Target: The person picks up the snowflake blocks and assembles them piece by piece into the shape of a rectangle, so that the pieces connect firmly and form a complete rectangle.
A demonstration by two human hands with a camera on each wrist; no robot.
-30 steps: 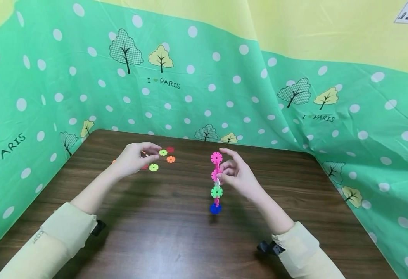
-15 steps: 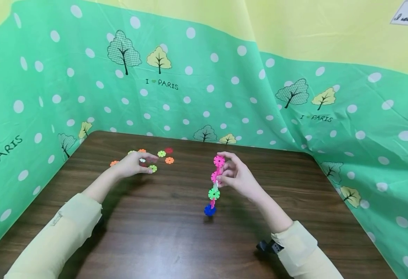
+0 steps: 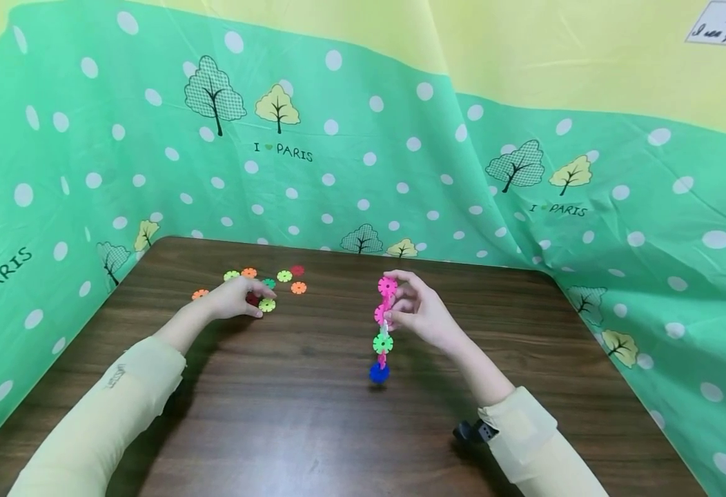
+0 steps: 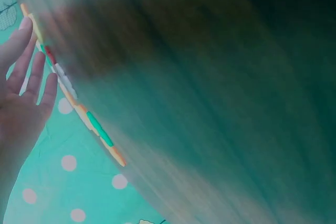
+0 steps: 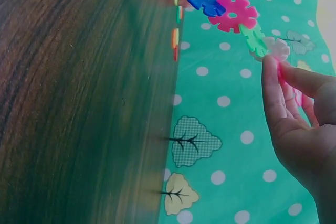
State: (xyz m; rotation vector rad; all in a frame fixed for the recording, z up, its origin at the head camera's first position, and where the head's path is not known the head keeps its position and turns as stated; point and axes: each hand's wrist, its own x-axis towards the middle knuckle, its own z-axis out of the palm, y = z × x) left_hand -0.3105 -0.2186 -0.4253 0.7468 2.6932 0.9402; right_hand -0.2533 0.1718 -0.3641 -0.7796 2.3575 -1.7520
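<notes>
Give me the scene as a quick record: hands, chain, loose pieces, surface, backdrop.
right hand: pinches the snowflake-disc chain
chain: pink, white, green and blue, with the blue disc at one end
left hand: by the loose snowflake discs, contact unclear
loose colours: yellow-green, orange, red, green
surface: dark wood-grain table
backdrop: polka-dot cloth printed with trees

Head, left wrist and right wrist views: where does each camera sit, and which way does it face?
Head: on the head, facing forward and down at the table; left hand, right hand and both sleeves show.
Left wrist: on that wrist, looking low across the table toward loose discs; left hand shows.
Right wrist: on that wrist, facing the held chain; right hand shows.
Head and right wrist share the chain.
</notes>
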